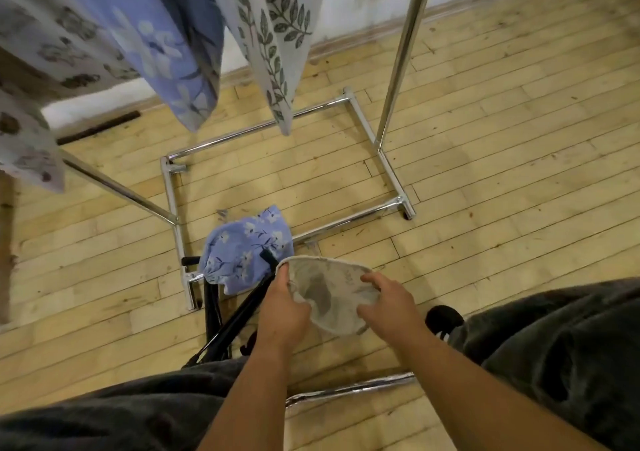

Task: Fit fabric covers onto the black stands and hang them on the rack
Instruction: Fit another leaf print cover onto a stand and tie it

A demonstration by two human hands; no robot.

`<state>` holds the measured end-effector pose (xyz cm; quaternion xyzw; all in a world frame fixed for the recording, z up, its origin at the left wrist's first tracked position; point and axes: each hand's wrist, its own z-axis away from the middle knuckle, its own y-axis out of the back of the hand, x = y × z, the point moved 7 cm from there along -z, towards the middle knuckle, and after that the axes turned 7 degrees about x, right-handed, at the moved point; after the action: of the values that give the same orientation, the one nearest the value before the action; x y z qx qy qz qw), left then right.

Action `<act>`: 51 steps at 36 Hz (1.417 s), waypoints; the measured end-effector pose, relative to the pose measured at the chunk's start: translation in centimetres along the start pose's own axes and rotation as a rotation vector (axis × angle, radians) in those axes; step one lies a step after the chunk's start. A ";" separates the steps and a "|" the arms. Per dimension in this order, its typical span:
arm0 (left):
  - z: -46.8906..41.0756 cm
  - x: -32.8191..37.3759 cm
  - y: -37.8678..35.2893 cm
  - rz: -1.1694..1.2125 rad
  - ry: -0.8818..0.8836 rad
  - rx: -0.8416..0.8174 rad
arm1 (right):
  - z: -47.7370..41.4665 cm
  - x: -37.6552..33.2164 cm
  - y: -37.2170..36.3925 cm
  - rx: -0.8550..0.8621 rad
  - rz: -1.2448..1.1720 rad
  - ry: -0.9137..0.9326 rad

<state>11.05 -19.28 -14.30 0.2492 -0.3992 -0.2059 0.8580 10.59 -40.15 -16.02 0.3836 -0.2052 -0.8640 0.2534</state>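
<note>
A pale grey fabric cover [332, 291] is held open like a pouch low in the middle of the view. My left hand [282, 308] grips its left rim, right beside the top of a black stand [239, 319] that leans up from the floor. My right hand [388, 301] holds the cover's right rim with curled fingers. A blue floral cover [242, 249] is draped over more black stands [211, 305] just behind. Covered pieces hang from the rack above: a blue floral one [162, 45] and a white leaf-print one [273, 34].
The chrome rack's base frame [391, 170] and uprights [405, 52] stand on the wooden plank floor [502, 159]. A grey floral cover [41, 52] hangs at the upper left. Another chrome bar [349, 388] lies near my dark-trousered legs [554, 339]. A black shoe [443, 317] shows at right.
</note>
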 end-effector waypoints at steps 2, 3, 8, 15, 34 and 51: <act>-0.8 -0.2 -0.2 0.011 0.011 0.008 | -0.8 0.6 -0.2 0.011 -0.012 -0.012; -1.2 -0.4 -0.3 0.012 0.020 0.005 | -1.3 0.9 -0.3 0.019 -0.024 -0.018; -3.0 -0.6 -1.6 -0.003 0.045 -0.027 | -3.5 1.9 -0.8 0.046 -0.048 -0.023; -5.6 -1.1 -3.5 -0.027 0.052 -0.039 | -8.1 2.2 -0.8 0.108 -0.020 -0.024; -12.9 -1.3 -6.0 0.057 0.078 -0.045 | -22.3 4.1 -0.3 0.253 -0.285 -0.312; -14.0 -1.9 -8.1 0.156 0.114 -0.041 | -28.0 6.9 -0.5 0.394 -0.327 -0.458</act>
<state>19.64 -20.96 -28.01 0.2110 -0.3637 -0.1323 0.8976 27.96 -48.34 -37.51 0.2491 -0.3554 -0.9007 -0.0199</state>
